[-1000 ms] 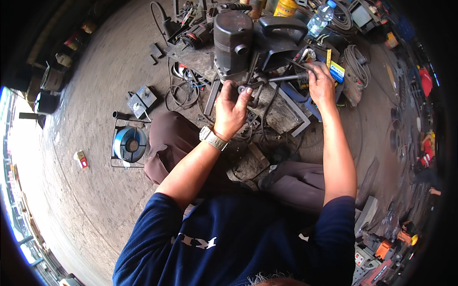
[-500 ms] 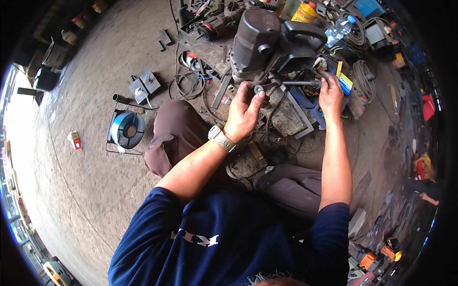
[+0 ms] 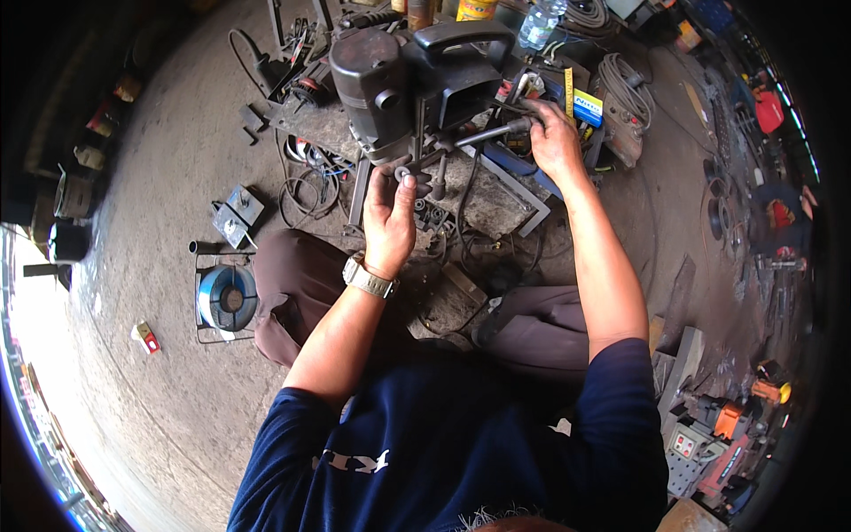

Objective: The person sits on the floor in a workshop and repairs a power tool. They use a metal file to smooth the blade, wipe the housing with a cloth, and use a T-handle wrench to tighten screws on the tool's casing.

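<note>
A dark grey power drill unit with an upright motor (image 3: 365,84) and a black carrying handle (image 3: 461,34) stands in front of me. My left hand (image 3: 390,213) is closed at its lower front, thumb and fingers pinching a small round metal piece (image 3: 402,173) with a pale centre. Beside those fingertips a short dark metal lever (image 3: 441,173) hangs from the unit. My right hand (image 3: 557,142) is closed round the outer end of a straight metal rod (image 3: 483,136), whose inner end reaches the unit's hub. The fingers partly hide the rod's grip.
A steel plate (image 3: 496,197) lies under the unit among cables and loose parts. Right of it are a blue-and-yellow box (image 3: 587,108) and a coiled cable (image 3: 625,84). A wire spool (image 3: 226,297) and a grey box (image 3: 238,215) rest on the floor at left.
The whole scene has shifted left in the picture as the view turned. Both hands keep their holds; the rod now slants up more toward my right hand.
</note>
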A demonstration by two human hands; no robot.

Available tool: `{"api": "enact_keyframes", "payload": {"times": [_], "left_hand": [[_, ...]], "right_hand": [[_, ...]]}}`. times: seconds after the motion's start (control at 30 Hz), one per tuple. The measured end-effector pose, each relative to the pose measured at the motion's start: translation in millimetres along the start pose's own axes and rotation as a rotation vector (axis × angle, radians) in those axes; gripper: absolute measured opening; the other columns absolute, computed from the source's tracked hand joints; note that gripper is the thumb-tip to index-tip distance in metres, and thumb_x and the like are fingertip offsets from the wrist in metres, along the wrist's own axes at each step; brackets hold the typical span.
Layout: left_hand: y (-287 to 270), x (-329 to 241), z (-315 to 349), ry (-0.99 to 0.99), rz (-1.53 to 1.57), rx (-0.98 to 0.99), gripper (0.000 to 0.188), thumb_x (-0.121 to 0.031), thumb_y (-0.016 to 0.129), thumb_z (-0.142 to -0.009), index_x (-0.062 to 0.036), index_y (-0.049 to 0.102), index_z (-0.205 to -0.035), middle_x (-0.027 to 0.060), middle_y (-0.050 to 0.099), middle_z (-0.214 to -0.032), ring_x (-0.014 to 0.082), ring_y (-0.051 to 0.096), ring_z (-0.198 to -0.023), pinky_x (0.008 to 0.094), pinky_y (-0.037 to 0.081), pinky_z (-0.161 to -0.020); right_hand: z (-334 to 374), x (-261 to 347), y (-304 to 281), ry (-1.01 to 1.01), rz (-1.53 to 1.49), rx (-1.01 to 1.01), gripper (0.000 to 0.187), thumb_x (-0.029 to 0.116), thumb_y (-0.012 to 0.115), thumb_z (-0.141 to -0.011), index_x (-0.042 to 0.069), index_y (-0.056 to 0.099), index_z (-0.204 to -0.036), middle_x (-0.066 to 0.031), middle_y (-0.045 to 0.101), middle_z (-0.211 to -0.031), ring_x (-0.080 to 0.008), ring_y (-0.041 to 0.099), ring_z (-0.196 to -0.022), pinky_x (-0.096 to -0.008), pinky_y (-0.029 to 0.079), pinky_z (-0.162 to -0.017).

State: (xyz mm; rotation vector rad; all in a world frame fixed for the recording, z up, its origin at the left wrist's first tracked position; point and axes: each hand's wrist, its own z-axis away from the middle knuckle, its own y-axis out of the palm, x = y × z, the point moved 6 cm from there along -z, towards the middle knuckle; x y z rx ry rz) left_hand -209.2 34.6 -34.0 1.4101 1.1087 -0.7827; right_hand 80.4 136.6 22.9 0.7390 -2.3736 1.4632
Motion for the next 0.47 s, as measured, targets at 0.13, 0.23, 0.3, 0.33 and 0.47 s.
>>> {"api": "enact_keyframes", "payload": {"times": [0.13,0.23,0.3,0.33,0.47], "left_hand": [[-1,6,-1,-0.045,-0.045,0.049,0.034,-0.025,0.054,-0.111,0.0001,0.057,-0.134,0.0087,0.071,-0.111,0.015,0.067,-0.094,0.0311,0.054,-0.09],[-9,21,-2,-0.043,-0.046,0.034,0.037,-0.028,0.051,-0.112,0.0001,0.057,-0.136,0.0103,0.071,-0.112,0.017,0.068,-0.095,0.0323,0.054,-0.09],[-13,26,-4,-0.031,-0.076,0.053,0.039,-0.03,0.051,-0.112,-0.0003,0.057,-0.137,0.0116,0.072,-0.114,0.0177,0.068,-0.096,0.0334,0.055,-0.09],[-12,27,-4,-0.033,-0.063,0.057,0.04,-0.03,0.052,-0.112,-0.0004,0.057,-0.137,0.0118,0.072,-0.114,0.0177,0.069,-0.096,0.0336,0.055,-0.09],[-21,42,-6,-0.014,-0.142,0.039,0.043,-0.032,0.053,-0.111,-0.0016,0.056,-0.141,0.0104,0.071,-0.118,0.0194,0.068,-0.101,0.035,0.054,-0.093]], "right_hand": [[6,-3,2,0.064,0.009,0.131,0.04,0.006,0.062,-0.095,0.01,0.064,-0.134,-0.0163,0.065,-0.134,-0.0389,0.063,-0.122,-0.044,0.052,-0.104],[8,1,0,0.075,-0.025,0.185,0.041,0.007,0.063,-0.096,0.011,0.062,-0.137,-0.0156,0.063,-0.137,-0.0382,0.063,-0.123,-0.0436,0.052,-0.105],[10,-2,-1,0.068,-0.058,0.187,0.04,0.008,0.063,-0.097,0.012,0.062,-0.137,-0.0156,0.062,-0.138,-0.0381,0.063,-0.123,-0.0435,0.052,-0.105],[12,-1,-4,0.068,-0.077,0.181,0.04,0.009,0.063,-0.097,0.011,0.061,-0.137,-0.0155,0.062,-0.139,-0.0374,0.063,-0.123,-0.0436,0.052,-0.104],[14,12,-17,0.07,0.027,0.189,0.043,0.01,0.064,-0.098,0.008,0.058,-0.141,-0.0158,0.062,-0.141,-0.0358,0.063,-0.126,-0.0423,0.052,-0.105]]}}
